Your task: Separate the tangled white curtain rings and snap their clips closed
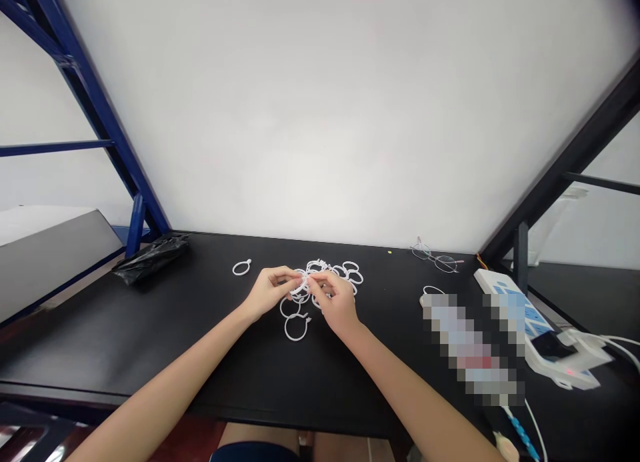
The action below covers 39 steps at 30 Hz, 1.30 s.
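Observation:
Between my two hands is a white plastic ring [299,289], pinched at the fingertips above a loose pile of similar rings. My left hand [273,290] grips its left side with thumb and fingers closed. From the other side, my right hand [336,301] pinches it near the top. Several white rings [353,270] lie behind and beside my hands, partly hidden by them. One ring with a small clip end [297,327] lies nearest me on the black table. Another single ring [241,268] sits apart to the left.
The black table [200,355] meets a white wall. Eyeglasses [443,261] lie at the back right. A white power strip [537,335] with plugs and cables is at right, beside a blurred-out object [465,352]. A black plastic bag [153,257] lies at left, near a box [55,255].

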Each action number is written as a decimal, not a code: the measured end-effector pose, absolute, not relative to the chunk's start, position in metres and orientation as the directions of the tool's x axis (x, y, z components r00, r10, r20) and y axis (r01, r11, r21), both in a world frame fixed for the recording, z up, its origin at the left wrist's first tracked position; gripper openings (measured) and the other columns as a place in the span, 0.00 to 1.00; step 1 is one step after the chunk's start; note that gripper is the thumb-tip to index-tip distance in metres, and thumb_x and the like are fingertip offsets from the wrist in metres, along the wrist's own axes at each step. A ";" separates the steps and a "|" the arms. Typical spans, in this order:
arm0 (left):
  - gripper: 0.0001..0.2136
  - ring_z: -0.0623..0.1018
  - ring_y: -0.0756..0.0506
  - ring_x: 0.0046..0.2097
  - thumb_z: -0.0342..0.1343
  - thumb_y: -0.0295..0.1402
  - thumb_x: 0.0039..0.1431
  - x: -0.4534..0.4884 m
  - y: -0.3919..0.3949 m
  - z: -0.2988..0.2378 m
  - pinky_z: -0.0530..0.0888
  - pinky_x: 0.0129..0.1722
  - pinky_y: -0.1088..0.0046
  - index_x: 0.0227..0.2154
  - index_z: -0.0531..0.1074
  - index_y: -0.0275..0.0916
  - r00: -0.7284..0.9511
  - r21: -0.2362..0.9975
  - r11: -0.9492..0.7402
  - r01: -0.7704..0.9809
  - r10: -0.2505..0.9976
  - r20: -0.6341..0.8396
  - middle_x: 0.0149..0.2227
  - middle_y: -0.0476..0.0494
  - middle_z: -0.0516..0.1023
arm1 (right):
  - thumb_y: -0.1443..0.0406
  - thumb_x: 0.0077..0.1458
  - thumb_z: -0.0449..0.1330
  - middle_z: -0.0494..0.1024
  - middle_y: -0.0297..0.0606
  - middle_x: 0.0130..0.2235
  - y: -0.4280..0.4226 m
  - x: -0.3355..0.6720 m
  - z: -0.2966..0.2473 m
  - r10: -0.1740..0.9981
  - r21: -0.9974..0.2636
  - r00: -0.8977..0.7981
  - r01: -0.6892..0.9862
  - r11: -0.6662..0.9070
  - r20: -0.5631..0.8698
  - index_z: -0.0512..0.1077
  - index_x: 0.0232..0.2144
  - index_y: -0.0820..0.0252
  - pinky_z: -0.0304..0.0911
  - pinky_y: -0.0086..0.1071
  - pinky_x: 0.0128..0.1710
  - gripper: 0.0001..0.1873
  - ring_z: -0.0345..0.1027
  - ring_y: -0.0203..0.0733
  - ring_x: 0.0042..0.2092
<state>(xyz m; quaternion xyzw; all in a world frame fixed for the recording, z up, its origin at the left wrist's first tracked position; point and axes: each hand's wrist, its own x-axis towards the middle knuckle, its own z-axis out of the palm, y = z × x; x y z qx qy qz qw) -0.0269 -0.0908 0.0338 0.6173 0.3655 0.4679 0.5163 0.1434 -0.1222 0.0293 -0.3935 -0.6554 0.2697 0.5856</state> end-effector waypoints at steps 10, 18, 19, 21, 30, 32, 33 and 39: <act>0.17 0.76 0.47 0.37 0.61 0.44 0.55 -0.020 -0.098 0.038 0.76 0.33 0.74 0.41 0.76 0.36 0.265 0.964 -0.236 -0.121 0.928 0.261 0.38 0.42 0.78 | 0.60 0.58 0.61 0.80 0.39 0.31 -0.128 0.139 0.029 0.882 -0.885 0.080 0.073 0.460 0.465 0.72 0.34 0.58 0.72 0.29 0.25 0.08 0.78 0.42 0.32; 0.17 0.71 0.51 0.28 0.57 0.45 0.58 -0.017 -0.099 0.031 0.72 0.29 0.75 0.40 0.73 0.35 0.291 0.954 -0.299 -0.011 0.912 0.289 0.30 0.47 0.74 | 0.60 0.57 0.62 0.81 0.39 0.33 -0.129 0.136 0.027 0.878 -0.877 0.025 0.053 0.477 0.479 0.73 0.34 0.58 0.74 0.31 0.28 0.07 0.79 0.42 0.32; 0.17 0.71 0.51 0.27 0.56 0.45 0.59 -0.018 -0.098 0.030 0.72 0.28 0.75 0.39 0.72 0.35 0.283 0.949 -0.316 -0.004 0.910 0.304 0.29 0.48 0.73 | 0.60 0.57 0.62 0.82 0.40 0.34 -0.129 0.136 0.027 0.877 -0.876 0.017 0.056 0.478 0.480 0.74 0.34 0.58 0.74 0.31 0.28 0.07 0.79 0.42 0.32; 0.16 0.69 0.52 0.26 0.54 0.46 0.60 -0.020 -0.097 0.028 0.71 0.27 0.76 0.36 0.71 0.35 0.273 0.935 -0.355 0.019 0.901 0.337 0.27 0.50 0.71 | 0.60 0.57 0.62 0.82 0.40 0.34 -0.129 0.136 0.027 0.877 -0.875 -0.006 0.065 0.480 0.481 0.74 0.34 0.58 0.75 0.31 0.28 0.07 0.79 0.42 0.31; 0.19 0.68 0.52 0.21 0.49 0.49 0.63 -0.026 -0.099 0.028 0.66 0.23 0.78 0.31 0.69 0.37 0.237 0.912 -0.376 0.162 0.912 0.334 0.20 0.53 0.67 | 0.59 0.59 0.60 0.80 0.40 0.35 -0.133 0.135 0.029 0.853 -0.836 -0.071 0.175 0.520 0.516 0.73 0.36 0.58 0.73 0.31 0.28 0.09 0.78 0.40 0.31; 0.19 0.68 0.52 0.21 0.49 0.50 0.63 -0.027 -0.099 0.028 0.65 0.23 0.78 0.31 0.69 0.37 0.237 0.911 -0.370 0.185 0.916 0.324 0.20 0.53 0.67 | 0.58 0.61 0.57 0.78 0.37 0.31 -0.134 0.136 0.028 0.850 -0.828 -0.091 0.191 0.527 0.519 0.70 0.36 0.58 0.70 0.30 0.26 0.09 0.75 0.38 0.29; 0.19 0.68 0.52 0.21 0.49 0.50 0.63 -0.027 -0.099 0.028 0.65 0.23 0.77 0.31 0.69 0.37 0.237 0.911 -0.365 0.190 0.918 0.318 0.19 0.53 0.67 | 0.57 0.62 0.55 0.75 0.34 0.28 -0.134 0.136 0.028 0.848 -0.825 -0.099 0.200 0.529 0.521 0.68 0.36 0.57 0.67 0.29 0.24 0.10 0.72 0.36 0.26; 0.20 0.68 0.52 0.21 0.47 0.50 0.64 -0.027 -0.099 0.029 0.65 0.24 0.77 0.31 0.69 0.37 0.244 0.913 -0.360 0.193 0.919 0.310 0.18 0.54 0.66 | 0.53 0.67 0.46 0.54 0.23 0.18 -0.133 0.144 0.028 0.805 -0.757 -0.059 0.306 0.577 0.590 0.55 0.29 0.54 0.48 0.29 0.19 0.16 0.47 0.32 0.18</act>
